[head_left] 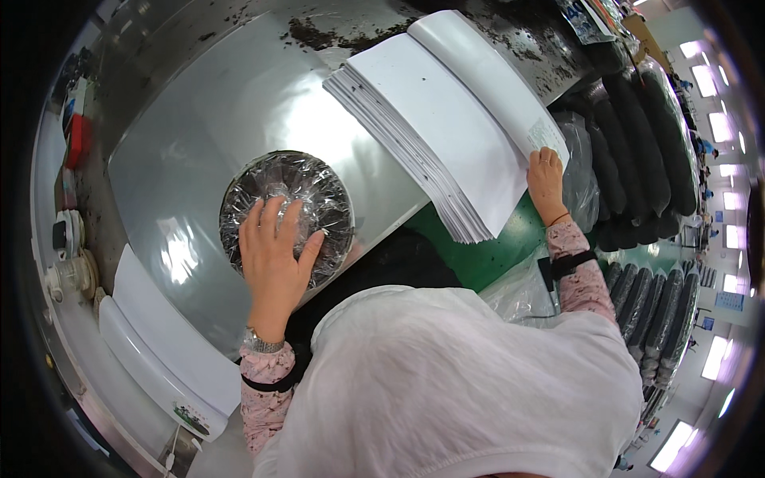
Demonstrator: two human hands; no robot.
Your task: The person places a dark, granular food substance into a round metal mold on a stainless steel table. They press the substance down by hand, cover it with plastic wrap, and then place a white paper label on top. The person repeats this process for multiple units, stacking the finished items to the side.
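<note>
My left hand [273, 259] lies flat with fingers spread on a round dark thing wrapped in crinkled clear film [331, 191]. What is under the film I cannot make out. At the right, my right hand [547, 185] has its fingers closed on the near corner of a white sheet of paper [478, 64]. That sheet curls up along the right side of a thick stack of white paper [434, 111]. Small dark specks dot the top of the stack, whose near end juts past the table edge.
A shiny grey sheet [207, 103] covers much of the metal table, with dark crumbs [311, 33] scattered beyond it. Rolled white paper [159, 366] lies at the lower left, near a red object [77, 142]. Black elongated bundles in clear plastic [629, 151] are piled at the right.
</note>
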